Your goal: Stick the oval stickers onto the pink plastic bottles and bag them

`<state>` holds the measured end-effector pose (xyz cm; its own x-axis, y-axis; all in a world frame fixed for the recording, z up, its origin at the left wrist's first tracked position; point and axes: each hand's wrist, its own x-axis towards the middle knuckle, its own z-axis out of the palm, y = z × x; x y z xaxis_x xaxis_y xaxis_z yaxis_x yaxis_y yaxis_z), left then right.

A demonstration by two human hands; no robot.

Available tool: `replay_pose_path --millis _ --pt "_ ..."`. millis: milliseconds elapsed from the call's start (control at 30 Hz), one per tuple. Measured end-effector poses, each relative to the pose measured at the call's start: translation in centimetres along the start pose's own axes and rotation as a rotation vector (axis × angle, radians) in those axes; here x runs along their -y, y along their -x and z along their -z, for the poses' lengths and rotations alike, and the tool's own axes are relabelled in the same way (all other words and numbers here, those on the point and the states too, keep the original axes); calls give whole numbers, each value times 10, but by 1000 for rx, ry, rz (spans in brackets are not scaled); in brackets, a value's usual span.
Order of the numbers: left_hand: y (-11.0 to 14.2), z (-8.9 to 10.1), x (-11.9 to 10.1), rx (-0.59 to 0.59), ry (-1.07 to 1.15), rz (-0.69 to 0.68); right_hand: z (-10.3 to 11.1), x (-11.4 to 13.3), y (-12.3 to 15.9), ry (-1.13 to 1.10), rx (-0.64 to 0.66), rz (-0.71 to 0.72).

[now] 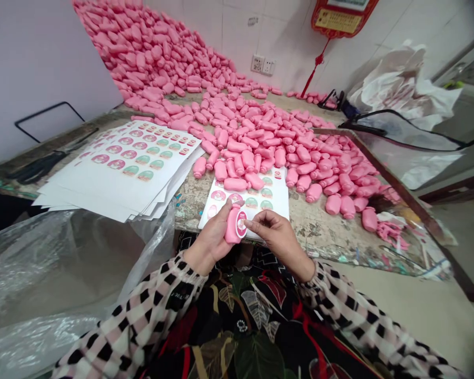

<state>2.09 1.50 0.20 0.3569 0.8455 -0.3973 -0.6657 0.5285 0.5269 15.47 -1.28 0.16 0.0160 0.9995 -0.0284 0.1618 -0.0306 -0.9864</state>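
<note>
My left hand [208, 241] is wrapped round a small pink plastic bottle [231, 232], held above the table's front edge. A round pink-and-white sticker [240, 226] lies against the bottle's side that faces right. My right hand [281, 238] pinches at the right edge of this sticker with thumb and forefinger. How much of the sticker touches the bottle I cannot tell. Just beyond both hands is a white sticker sheet [278, 209] with pink and green labels. Loose pink bottles rest on its far part.
A huge heap of pink bottles [158, 52] spreads across the worn table [193, 202] from the back left. Stacked sticker sheets [114, 184] lie to the left. An open clear plastic bag [82, 273] hangs below them. A wooden edge strip [395, 181] bounds the right side.
</note>
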Motion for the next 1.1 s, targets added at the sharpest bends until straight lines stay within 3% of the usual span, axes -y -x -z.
replay_pose_path --millis 833,933,1100 --pt "-7 5 10 -2 -46 -97 -6 -12 -3 73 5 -50" --pt "-7 5 11 -4 -68 -113 -5 -8 0 235 4 -26" --pt "-2 5 12 -8 -91 -133 -1 11 12 804 -70 150"
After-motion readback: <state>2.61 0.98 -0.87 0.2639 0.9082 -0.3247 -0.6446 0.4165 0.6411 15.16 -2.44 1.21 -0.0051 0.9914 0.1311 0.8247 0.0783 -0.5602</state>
